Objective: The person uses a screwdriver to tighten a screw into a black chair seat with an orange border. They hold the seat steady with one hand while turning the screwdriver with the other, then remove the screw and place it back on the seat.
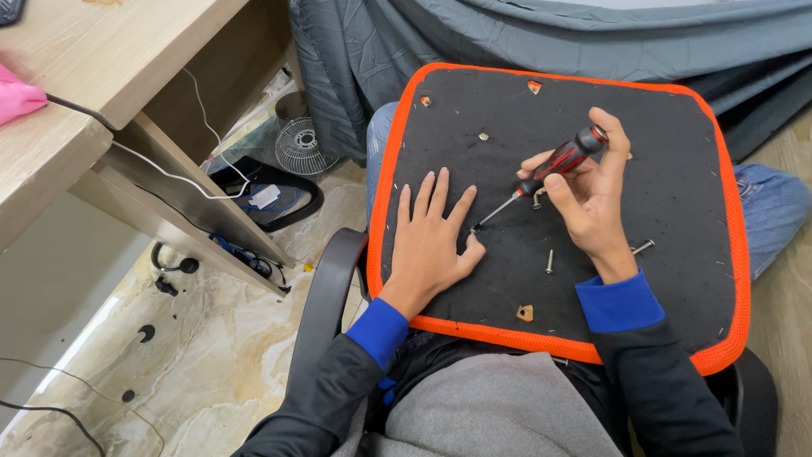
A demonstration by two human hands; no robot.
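1. Head view: my right hand (592, 199) is curled shut around a screwdriver (550, 169) with a red and black handle, fingers wrapped over the grip, shaft slanting down to the left.
2. Its tip meets the pad right beside the thumb of my left hand (431, 237), which lies flat with its fingers spread wide, palm down, gripping nothing.
3. Both hands rest on a black seat pad (677, 169) with an orange rim, lying across my lap.
4. A loose screw (550, 261) lies on the pad just below my right hand; another bolt (643, 247) sits just beside my right wrist.
5. Small holes in the pad show a tan layer beneath, one near the front edge (525, 313).
6. Left of the pad stands a wooden desk (101, 68) with white cable hanging; a small fan (300, 145) sits on the marble floor (211, 355).
7. Grey cloth (507, 34) is piled beyond the pad.
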